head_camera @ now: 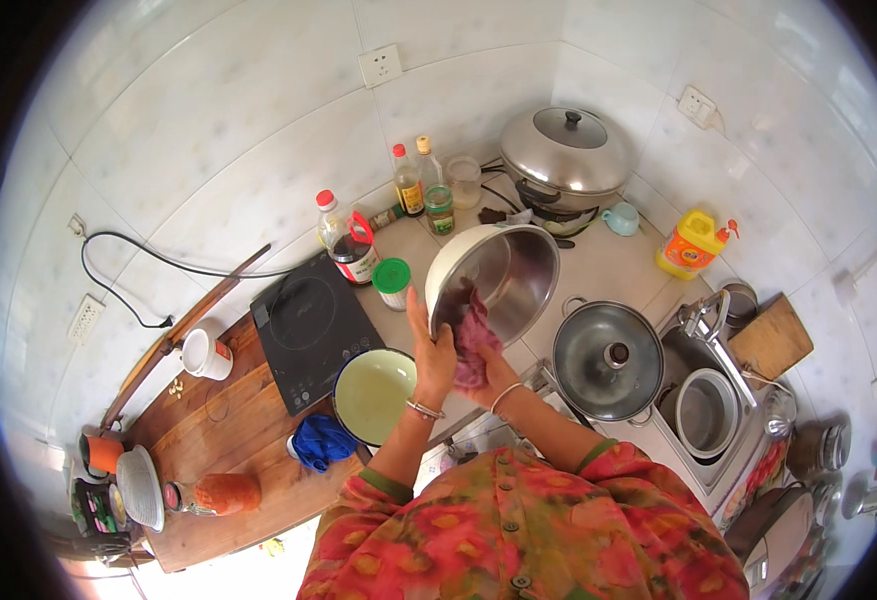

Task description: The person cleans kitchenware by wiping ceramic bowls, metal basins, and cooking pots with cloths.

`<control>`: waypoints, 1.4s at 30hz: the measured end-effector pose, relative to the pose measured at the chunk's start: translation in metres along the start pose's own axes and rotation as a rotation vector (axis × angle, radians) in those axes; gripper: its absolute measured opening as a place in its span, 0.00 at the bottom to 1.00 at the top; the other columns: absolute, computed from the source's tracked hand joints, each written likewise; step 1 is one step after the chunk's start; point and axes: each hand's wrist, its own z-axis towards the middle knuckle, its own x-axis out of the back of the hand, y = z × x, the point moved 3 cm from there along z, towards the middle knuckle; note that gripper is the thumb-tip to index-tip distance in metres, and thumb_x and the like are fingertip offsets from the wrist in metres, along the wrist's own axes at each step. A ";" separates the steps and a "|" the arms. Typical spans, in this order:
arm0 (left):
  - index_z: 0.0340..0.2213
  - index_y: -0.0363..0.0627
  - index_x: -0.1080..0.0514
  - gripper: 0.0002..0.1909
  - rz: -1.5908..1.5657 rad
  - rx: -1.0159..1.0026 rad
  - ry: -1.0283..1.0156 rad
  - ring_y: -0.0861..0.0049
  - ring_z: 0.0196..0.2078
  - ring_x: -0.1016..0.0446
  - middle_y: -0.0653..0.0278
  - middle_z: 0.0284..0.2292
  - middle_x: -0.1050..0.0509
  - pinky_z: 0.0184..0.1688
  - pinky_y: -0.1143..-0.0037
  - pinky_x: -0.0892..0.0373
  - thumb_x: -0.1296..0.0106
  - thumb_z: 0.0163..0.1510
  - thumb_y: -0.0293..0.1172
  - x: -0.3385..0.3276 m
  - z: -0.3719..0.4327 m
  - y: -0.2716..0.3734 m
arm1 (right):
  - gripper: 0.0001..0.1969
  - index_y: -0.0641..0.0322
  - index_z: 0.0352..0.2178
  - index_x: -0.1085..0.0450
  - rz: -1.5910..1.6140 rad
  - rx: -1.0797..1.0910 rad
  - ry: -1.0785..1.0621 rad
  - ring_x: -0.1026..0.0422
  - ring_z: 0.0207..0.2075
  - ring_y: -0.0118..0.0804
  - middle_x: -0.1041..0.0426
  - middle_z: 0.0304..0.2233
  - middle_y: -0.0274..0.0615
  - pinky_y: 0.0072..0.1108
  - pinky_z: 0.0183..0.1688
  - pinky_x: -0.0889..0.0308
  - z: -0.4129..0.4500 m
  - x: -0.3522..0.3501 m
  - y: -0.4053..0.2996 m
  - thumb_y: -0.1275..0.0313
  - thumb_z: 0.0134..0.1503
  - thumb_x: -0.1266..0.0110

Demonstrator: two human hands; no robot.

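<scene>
My left hand grips the near left rim of a steel bowl, fingers inside and thumb along its pale outer side. The bowl is held tilted above the counter, its shiny inside turned towards the right. In my right hand is a pinkish-red cloth, bunched against the bowl's near rim and partly inside it. Below my left wrist, a cream enamel basin with a dark rim sits at the counter's front edge.
An induction cooktop lies to the left. A lidded pan stands right, beside the sink with a metal pot. Behind are a soy sauce bottle, a green-lidded container and a large domed wok. A blue cloth lies left.
</scene>
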 end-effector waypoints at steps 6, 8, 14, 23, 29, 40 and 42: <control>0.49 0.41 0.48 0.23 -0.163 0.192 0.223 0.70 0.41 0.33 0.55 0.45 0.38 0.37 0.73 0.34 0.58 0.51 0.21 0.026 0.037 -0.043 | 0.19 0.52 0.48 0.41 -0.430 -0.145 -0.262 0.32 0.43 0.33 0.33 0.43 0.37 0.35 0.45 0.33 -0.098 -0.054 -0.025 0.75 0.53 0.54; 0.39 0.39 0.41 0.13 -0.476 0.374 0.433 0.80 0.26 0.31 0.61 0.34 0.33 0.16 0.81 0.36 0.53 0.51 0.23 0.025 0.045 -0.030 | 0.21 0.51 0.49 0.43 -0.367 -0.025 -0.247 0.32 0.44 0.35 0.34 0.44 0.37 0.35 0.46 0.33 -0.121 -0.044 -0.054 0.78 0.52 0.55; 0.29 0.34 0.38 0.07 -0.885 0.886 0.351 0.81 0.11 0.38 0.64 0.19 0.34 0.09 0.86 0.41 0.52 0.49 0.23 0.006 0.032 -0.087 | 0.25 0.59 0.50 0.44 -0.397 0.429 -0.320 0.34 0.46 0.37 0.36 0.46 0.40 0.34 0.49 0.35 -0.153 -0.062 -0.094 0.79 0.49 0.51; 0.25 0.41 0.38 0.11 -1.500 1.249 -0.156 0.86 0.12 0.39 0.67 0.17 0.36 0.11 0.90 0.41 0.61 0.56 0.34 -0.081 -0.018 -0.002 | 0.20 0.59 0.47 0.37 -2.116 1.536 -0.040 0.44 0.55 0.46 0.43 0.52 0.42 0.44 0.57 0.56 -0.144 -0.098 -0.056 0.68 0.51 0.52; 0.22 0.45 0.39 0.11 -1.108 1.160 -0.037 0.88 0.10 0.44 0.70 0.15 0.39 0.09 0.89 0.45 0.63 0.57 0.34 -0.065 -0.039 0.005 | 0.15 0.50 0.41 0.30 -2.170 1.869 0.027 0.44 0.55 0.43 0.38 0.50 0.33 0.48 0.57 0.60 -0.140 -0.092 -0.073 0.64 0.51 0.52; 0.19 0.47 0.40 0.10 -0.775 1.041 -0.473 0.89 0.09 0.50 0.72 0.14 0.43 0.07 0.88 0.55 0.60 0.54 0.29 -0.032 -0.051 -0.026 | 0.16 0.57 0.40 0.29 -1.663 1.236 -0.300 0.33 0.45 0.35 0.31 0.40 0.40 0.29 0.47 0.40 -0.104 -0.150 -0.201 0.62 0.52 0.51; 0.20 0.46 0.39 0.09 -0.916 1.082 -0.509 0.89 0.10 0.49 0.72 0.15 0.43 0.07 0.89 0.54 0.59 0.54 0.28 -0.027 -0.055 -0.034 | 0.17 0.57 0.40 0.29 -1.552 1.056 -0.346 0.32 0.31 0.25 0.29 0.32 0.37 0.16 0.32 0.37 -0.096 -0.154 -0.202 0.60 0.53 0.53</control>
